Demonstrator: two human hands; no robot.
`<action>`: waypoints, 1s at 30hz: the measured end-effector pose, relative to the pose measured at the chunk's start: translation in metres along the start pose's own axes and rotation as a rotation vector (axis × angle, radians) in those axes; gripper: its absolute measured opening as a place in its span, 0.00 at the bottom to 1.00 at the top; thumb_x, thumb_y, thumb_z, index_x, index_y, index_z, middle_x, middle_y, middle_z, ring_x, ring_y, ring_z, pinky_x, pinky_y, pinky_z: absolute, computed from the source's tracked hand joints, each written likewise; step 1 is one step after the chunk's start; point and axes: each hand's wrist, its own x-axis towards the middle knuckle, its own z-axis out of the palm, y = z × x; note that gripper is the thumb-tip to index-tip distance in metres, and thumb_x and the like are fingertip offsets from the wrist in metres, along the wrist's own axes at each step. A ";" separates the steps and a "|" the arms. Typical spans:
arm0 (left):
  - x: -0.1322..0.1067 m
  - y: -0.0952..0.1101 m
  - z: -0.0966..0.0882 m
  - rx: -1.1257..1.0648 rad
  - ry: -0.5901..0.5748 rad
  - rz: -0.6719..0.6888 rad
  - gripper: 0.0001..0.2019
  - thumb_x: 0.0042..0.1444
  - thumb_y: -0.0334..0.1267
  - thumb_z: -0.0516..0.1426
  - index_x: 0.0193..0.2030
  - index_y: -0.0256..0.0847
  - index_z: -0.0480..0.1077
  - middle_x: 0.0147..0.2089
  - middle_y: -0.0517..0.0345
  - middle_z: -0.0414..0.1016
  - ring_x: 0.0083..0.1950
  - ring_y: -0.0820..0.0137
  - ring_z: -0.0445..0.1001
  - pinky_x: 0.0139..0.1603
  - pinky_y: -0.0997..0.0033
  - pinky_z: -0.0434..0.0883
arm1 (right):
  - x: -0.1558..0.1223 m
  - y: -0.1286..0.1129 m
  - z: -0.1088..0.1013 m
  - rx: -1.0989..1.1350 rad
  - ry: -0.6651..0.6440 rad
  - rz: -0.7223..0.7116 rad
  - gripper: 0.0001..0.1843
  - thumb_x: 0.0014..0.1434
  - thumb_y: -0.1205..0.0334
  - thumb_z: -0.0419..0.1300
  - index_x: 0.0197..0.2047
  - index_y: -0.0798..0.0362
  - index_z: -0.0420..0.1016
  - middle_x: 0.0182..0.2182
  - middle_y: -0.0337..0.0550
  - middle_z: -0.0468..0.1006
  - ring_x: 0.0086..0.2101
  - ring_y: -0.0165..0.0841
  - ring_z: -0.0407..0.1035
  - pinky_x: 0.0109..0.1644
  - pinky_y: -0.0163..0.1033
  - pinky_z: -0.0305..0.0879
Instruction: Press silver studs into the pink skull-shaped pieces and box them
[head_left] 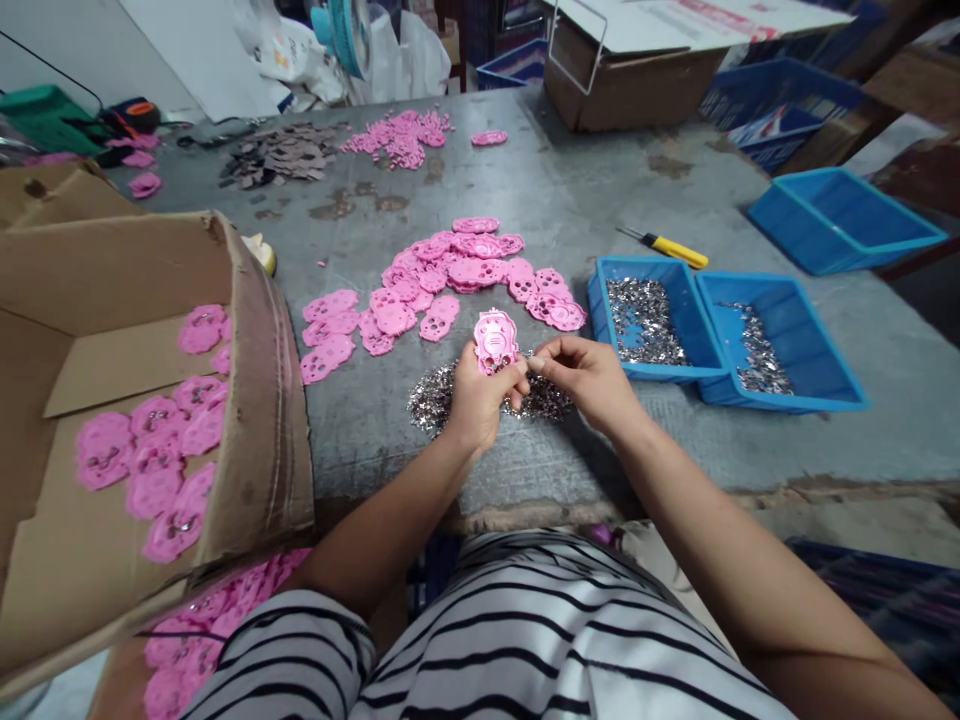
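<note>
My left hand (pixel 480 397) is closed on a pink plastic plate (pixel 495 338) with a shaped edge and small holes, held upright over the table. Fingers pinched, my right hand (pixel 583 378) meets the plate's lower right edge; whatever sits between its fingertips is too small to make out. Beneath both hands lies a heap of small shiny metal parts (pixel 431 398). Beyond them, a loose arc of similar pink plates (pixel 409 285) spreads across the table.
Two blue trays (pixel 649 368) of metal parts stand to the right, near a yellow-handled screwdriver (pixel 679 251). A cardboard box (pixel 270 430) holding pink plates is at left. Dark flat pieces (pixel 285 155) and small pink bits (pixel 401 138) lie farther back. Another blue tray (pixel 847 220) sits far right.
</note>
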 end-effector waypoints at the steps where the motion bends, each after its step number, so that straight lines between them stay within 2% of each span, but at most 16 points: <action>1: 0.000 0.001 0.000 -0.028 -0.015 -0.008 0.22 0.40 0.42 0.69 0.37 0.42 0.61 0.29 0.64 0.72 0.22 0.78 0.68 0.17 0.79 0.59 | 0.000 0.000 0.000 0.020 0.027 0.002 0.19 0.44 0.46 0.70 0.23 0.53 0.72 0.21 0.36 0.70 0.24 0.28 0.60 0.30 0.37 0.57; 5: 0.003 0.005 -0.001 -0.185 -0.113 -0.105 0.18 0.55 0.53 0.58 0.41 0.40 0.66 0.37 0.52 0.77 0.29 0.72 0.74 0.22 0.76 0.65 | 0.000 -0.002 -0.001 0.130 0.097 -0.013 0.16 0.44 0.50 0.70 0.22 0.52 0.71 0.26 0.39 0.73 0.28 0.31 0.65 0.35 0.40 0.63; 9: 0.004 0.007 -0.001 -0.292 -0.188 -0.154 0.12 0.60 0.45 0.56 0.45 0.41 0.68 0.45 0.48 0.78 0.41 0.67 0.77 0.32 0.72 0.72 | -0.003 0.000 0.001 0.165 0.133 -0.050 0.12 0.46 0.53 0.69 0.22 0.51 0.74 0.37 0.45 0.77 0.43 0.38 0.70 0.48 0.47 0.66; 11: 0.002 0.008 -0.002 -0.324 -0.224 -0.153 0.12 0.59 0.40 0.58 0.49 0.44 0.68 0.48 0.50 0.77 0.48 0.65 0.77 0.41 0.67 0.75 | -0.003 0.003 0.001 0.157 0.168 -0.058 0.10 0.46 0.55 0.68 0.23 0.51 0.74 0.39 0.47 0.77 0.48 0.41 0.68 0.53 0.51 0.63; 14: -0.002 0.010 -0.004 -0.343 -0.258 -0.167 0.20 0.52 0.34 0.61 0.52 0.48 0.67 0.49 0.53 0.77 0.53 0.63 0.75 0.51 0.59 0.74 | -0.003 0.004 -0.001 0.126 0.219 -0.069 0.10 0.47 0.57 0.68 0.21 0.52 0.73 0.41 0.47 0.76 0.53 0.43 0.65 0.57 0.54 0.60; 20: -0.004 0.010 -0.006 -0.333 -0.305 -0.106 0.29 0.41 0.27 0.65 0.53 0.47 0.69 0.55 0.54 0.74 0.64 0.60 0.68 0.64 0.55 0.65 | -0.009 -0.002 0.004 0.241 0.205 -0.044 0.11 0.43 0.57 0.71 0.20 0.51 0.75 0.41 0.44 0.75 0.50 0.41 0.66 0.59 0.51 0.58; 25: -0.004 0.007 -0.005 -0.319 -0.338 -0.064 0.32 0.39 0.28 0.68 0.53 0.48 0.69 0.61 0.55 0.71 0.66 0.60 0.64 0.69 0.56 0.58 | -0.012 -0.003 0.011 0.349 0.196 0.003 0.11 0.40 0.57 0.72 0.19 0.51 0.75 0.39 0.42 0.75 0.46 0.39 0.67 0.59 0.49 0.56; 30: -0.003 0.006 -0.006 -0.285 -0.368 -0.036 0.29 0.37 0.29 0.69 0.49 0.47 0.71 0.62 0.56 0.70 0.68 0.59 0.61 0.68 0.57 0.59 | -0.011 -0.006 0.011 0.332 0.194 0.009 0.11 0.40 0.57 0.71 0.18 0.51 0.74 0.38 0.42 0.75 0.46 0.38 0.66 0.58 0.49 0.56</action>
